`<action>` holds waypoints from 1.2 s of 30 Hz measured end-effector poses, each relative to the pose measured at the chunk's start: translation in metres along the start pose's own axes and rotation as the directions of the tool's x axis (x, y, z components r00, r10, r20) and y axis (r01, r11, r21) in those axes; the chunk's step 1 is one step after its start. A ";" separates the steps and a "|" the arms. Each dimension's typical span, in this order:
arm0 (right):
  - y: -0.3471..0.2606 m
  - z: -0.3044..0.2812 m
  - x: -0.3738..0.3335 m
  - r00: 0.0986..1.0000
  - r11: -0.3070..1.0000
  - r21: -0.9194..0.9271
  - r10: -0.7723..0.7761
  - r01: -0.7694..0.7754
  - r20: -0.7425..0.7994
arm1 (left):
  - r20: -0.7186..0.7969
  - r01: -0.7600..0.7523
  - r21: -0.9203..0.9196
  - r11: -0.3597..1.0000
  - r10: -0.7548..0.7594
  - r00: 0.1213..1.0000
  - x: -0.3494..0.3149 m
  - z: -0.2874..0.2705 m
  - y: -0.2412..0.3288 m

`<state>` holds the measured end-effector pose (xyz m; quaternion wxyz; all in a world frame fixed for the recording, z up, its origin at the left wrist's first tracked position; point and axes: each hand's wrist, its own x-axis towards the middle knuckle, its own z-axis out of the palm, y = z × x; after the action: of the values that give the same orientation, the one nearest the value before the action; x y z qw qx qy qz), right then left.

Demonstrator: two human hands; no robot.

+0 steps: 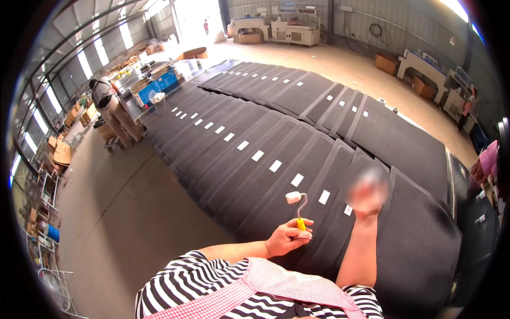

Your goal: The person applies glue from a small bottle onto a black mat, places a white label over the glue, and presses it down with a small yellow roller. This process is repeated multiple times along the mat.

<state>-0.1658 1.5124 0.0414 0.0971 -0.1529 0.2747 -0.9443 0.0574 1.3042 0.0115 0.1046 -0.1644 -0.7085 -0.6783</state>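
Observation:
My left hand [286,238] is closed round the yellow handle of a small paint roller [293,198]; its white roller head points up on a bent metal rod. My right hand [369,196] is over the black mats, its fingers smeared by blur, so what it may hold cannot be made out. Just below its fingers a white label [348,210] lies on a mat. Black textured mats [265,196] overlap in two long rows on a table, and several white labels [323,197] run in a line across them.
At the left a person [109,109] stands beside the far end of the table, near blue crates [154,87]. Another person [467,109] is at the far right by white machines [422,72]. Cardboard boxes [62,151] and racks line the left wall.

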 end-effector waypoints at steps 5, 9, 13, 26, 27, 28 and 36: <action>-0.015 0.063 -0.093 0.936 0.846 -0.419 0.237 -0.330 -0.259 | -0.060 0.069 -0.017 0.997 -0.070 0.996 0.012 0.001 0.003; -0.010 0.079 -0.128 0.952 0.725 -0.621 0.266 -0.299 -0.149 | -0.073 0.128 -0.125 0.984 -0.138 0.988 0.035 -0.006 0.011; -0.011 0.101 -0.141 0.964 0.691 -0.675 0.222 -0.259 -0.144 | -0.002 0.114 -0.263 0.958 -0.119 0.993 0.048 0.003 0.020; -0.015 0.131 -0.166 0.961 0.425 -0.870 0.004 -0.251 -0.275 | 0.208 0.237 -0.327 0.915 -0.175 0.962 0.054 0.017 0.028; -0.015 0.132 -0.167 0.960 0.407 -0.879 -0.017 -0.248 -0.279 | 0.209 0.247 -0.337 0.909 -0.184 0.960 0.055 0.019 0.028; -0.016 0.133 -0.169 0.959 0.389 -0.888 -0.037 -0.245 -0.281 | 0.210 0.258 -0.347 0.902 -0.193 0.959 0.055 0.021 0.028; -0.024 0.128 -0.170 0.966 0.469 -0.863 -0.070 -0.189 -0.250 | 0.243 0.321 -0.369 0.872 -0.242 0.939 0.054 0.024 0.027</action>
<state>0.0342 1.5147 0.1171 0.0022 -0.0507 0.7360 -0.6751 0.0192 1.3340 0.0548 -0.0996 -0.1409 -0.5765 -0.7987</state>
